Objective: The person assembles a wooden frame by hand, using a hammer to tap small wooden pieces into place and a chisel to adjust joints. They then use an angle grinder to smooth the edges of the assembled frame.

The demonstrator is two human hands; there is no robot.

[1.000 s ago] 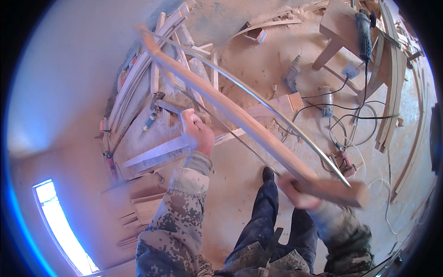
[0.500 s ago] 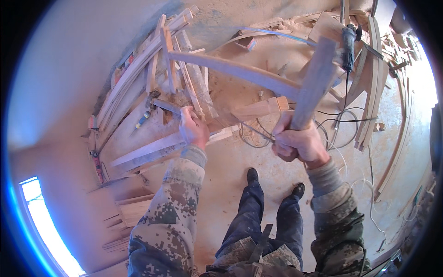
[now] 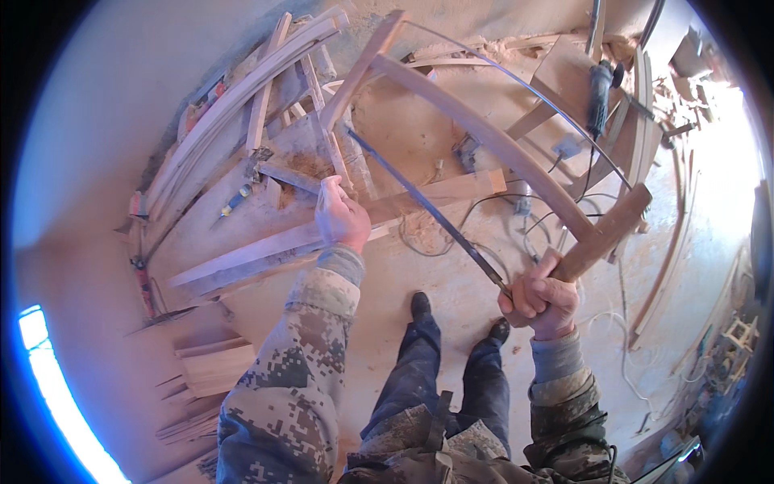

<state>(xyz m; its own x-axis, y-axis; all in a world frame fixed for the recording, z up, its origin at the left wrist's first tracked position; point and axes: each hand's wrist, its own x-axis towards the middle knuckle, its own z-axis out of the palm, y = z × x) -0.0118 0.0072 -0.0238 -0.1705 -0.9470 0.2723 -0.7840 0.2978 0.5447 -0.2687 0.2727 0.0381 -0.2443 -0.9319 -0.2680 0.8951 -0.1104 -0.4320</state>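
Note:
A wooden frame saw stretches across the middle, raised over the floor. My right hand is closed round the lower end of its near handle, beside the end of the thin dark blade. The blade's far end points towards my left hand, apart from the wood below. My left hand lies on a long pale wooden beam, with its fingers curled at the beam. That beam runs from the left to a squared end near the middle; the hand hides part of it.
Curved wooden strips are stacked against the wall at the left. A dark power tool stands at the back right, with cables looping over the floor. A screwdriver-like tool lies left of the beam. Planks are piled at the lower left.
My right hand has come nearer to me and tilted the saw, so its handle leans right and its blade shows at full length. The left hand stays at the beam.

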